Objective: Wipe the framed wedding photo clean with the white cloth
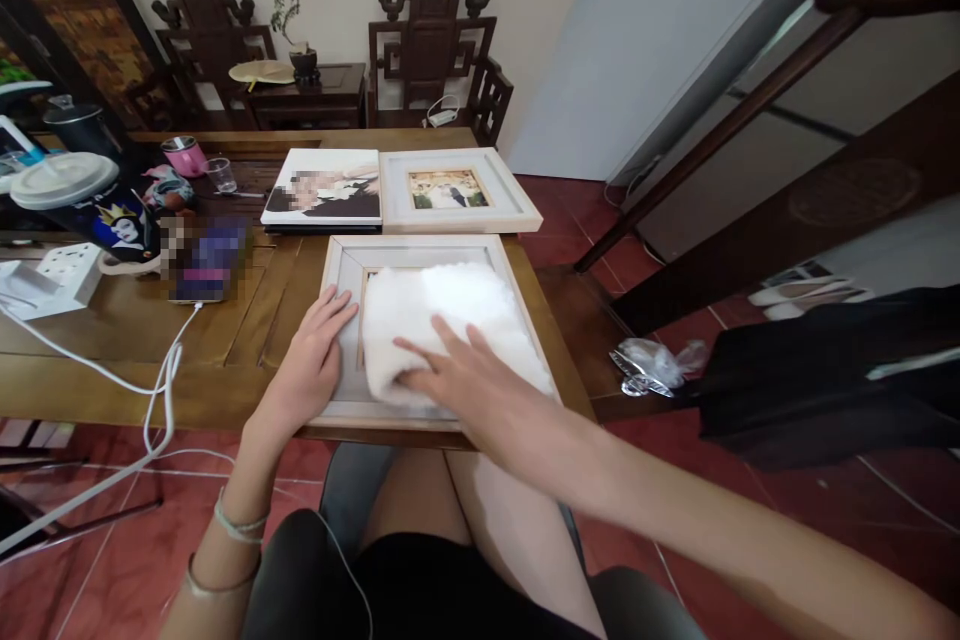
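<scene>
A pale wooden picture frame (420, 422) lies flat at the table's near edge in front of me. Spread over much of its front is a fluffy white cloth (465, 290), its left edge folded over. My right hand (469, 370) presses on this cloth, fingers spread across it and the thumb at the fold. Flat on the left side of the frame rests my left hand (319, 350), fingers stretched out and nothing in them. Most of the picture beneath the cloth is hidden.
Behind lie a second framed photo (517, 195) and a white-edged photo panel (322, 160). To the left are a phone (210, 260) on a white cable, a lidded dark cup (112, 210), a glass (221, 175) and a pink mug (185, 158). Wooden chairs (435, 30) stand beyond.
</scene>
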`<state>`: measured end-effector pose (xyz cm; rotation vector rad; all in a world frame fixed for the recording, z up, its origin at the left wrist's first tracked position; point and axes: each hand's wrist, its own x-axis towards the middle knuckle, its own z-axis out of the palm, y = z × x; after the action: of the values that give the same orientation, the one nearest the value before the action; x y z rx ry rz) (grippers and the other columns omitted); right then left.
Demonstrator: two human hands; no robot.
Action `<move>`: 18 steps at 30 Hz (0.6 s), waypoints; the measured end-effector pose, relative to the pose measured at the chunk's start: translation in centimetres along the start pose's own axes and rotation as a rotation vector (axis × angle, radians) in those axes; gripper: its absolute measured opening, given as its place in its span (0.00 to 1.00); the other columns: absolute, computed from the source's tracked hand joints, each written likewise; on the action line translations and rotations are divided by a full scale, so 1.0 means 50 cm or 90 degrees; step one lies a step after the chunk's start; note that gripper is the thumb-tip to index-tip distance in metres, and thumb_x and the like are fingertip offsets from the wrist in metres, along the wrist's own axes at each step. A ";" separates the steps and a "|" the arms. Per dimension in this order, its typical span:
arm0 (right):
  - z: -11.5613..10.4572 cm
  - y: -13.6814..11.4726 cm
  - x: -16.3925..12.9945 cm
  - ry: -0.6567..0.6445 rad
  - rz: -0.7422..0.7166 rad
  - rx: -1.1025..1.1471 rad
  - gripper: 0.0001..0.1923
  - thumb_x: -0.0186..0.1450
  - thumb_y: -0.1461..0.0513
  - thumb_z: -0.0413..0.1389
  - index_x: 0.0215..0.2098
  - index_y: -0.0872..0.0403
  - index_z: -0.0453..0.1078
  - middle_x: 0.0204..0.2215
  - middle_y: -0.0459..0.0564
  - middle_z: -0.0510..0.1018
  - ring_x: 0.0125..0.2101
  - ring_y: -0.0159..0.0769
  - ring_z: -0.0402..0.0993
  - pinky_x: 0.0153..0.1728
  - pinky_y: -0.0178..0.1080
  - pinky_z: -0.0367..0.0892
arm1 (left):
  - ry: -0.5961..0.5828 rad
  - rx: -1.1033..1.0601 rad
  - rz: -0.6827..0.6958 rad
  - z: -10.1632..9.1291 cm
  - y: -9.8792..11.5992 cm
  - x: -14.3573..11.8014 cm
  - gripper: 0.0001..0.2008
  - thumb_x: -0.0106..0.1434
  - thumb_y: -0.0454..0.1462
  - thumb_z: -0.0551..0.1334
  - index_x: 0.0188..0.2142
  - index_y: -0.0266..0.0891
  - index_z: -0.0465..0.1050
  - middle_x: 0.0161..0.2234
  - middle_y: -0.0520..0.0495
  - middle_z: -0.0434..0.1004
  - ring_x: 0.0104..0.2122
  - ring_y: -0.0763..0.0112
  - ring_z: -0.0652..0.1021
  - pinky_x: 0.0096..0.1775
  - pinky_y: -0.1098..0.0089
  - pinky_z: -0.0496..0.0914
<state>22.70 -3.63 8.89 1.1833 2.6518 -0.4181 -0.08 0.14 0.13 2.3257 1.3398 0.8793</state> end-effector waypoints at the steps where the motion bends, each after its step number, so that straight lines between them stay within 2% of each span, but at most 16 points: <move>1: -0.004 -0.017 -0.014 -0.027 -0.016 0.002 0.44 0.47 0.79 0.54 0.61 0.50 0.64 0.67 0.53 0.53 0.64 0.69 0.43 0.56 0.70 0.53 | 0.000 0.004 0.002 0.000 0.000 0.000 0.23 0.66 0.28 0.47 0.58 0.36 0.66 0.62 0.39 0.64 0.66 0.60 0.56 0.64 0.47 0.54; 4: 0.001 -0.056 -0.041 -0.058 -0.056 0.019 0.37 0.51 0.77 0.56 0.57 0.47 0.69 0.66 0.49 0.57 0.63 0.70 0.49 0.54 0.71 0.57 | -0.005 0.017 0.006 -0.002 0.003 0.002 0.23 0.66 0.28 0.46 0.58 0.35 0.65 0.62 0.38 0.64 0.66 0.60 0.56 0.64 0.47 0.54; 7: 0.024 -0.075 -0.041 -0.013 -0.036 0.016 0.27 0.61 0.73 0.52 0.53 0.44 0.72 0.65 0.48 0.59 0.62 0.69 0.52 0.52 0.73 0.56 | -0.013 0.024 0.003 -0.004 0.006 0.002 0.23 0.66 0.28 0.46 0.58 0.34 0.65 0.62 0.38 0.63 0.66 0.60 0.56 0.64 0.47 0.55; 10: 0.041 -0.072 -0.025 0.037 -0.020 -0.023 0.30 0.60 0.74 0.53 0.57 0.45 0.69 0.67 0.50 0.54 0.63 0.70 0.47 0.54 0.75 0.52 | -0.014 0.029 0.000 -0.005 0.007 0.001 0.22 0.67 0.29 0.46 0.58 0.35 0.65 0.62 0.38 0.63 0.66 0.61 0.56 0.63 0.47 0.55; 14: 0.045 -0.020 0.006 0.084 0.003 -0.049 0.39 0.54 0.78 0.52 0.62 0.50 0.62 0.68 0.53 0.50 0.65 0.69 0.40 0.57 0.71 0.49 | -0.005 0.027 0.012 -0.004 0.005 0.000 0.23 0.66 0.28 0.46 0.58 0.34 0.65 0.62 0.37 0.64 0.66 0.60 0.57 0.63 0.48 0.56; 18: 0.052 0.064 0.056 0.243 0.062 -0.084 0.40 0.55 0.81 0.45 0.63 0.53 0.60 0.68 0.55 0.49 0.66 0.63 0.38 0.59 0.69 0.48 | -0.006 0.025 0.007 -0.004 0.005 -0.001 0.24 0.66 0.28 0.46 0.59 0.35 0.65 0.63 0.38 0.62 0.66 0.60 0.56 0.64 0.47 0.55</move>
<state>23.42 -0.53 5.06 1.4657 2.8592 0.0040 -0.08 -0.05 0.41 2.3657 1.3544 0.8507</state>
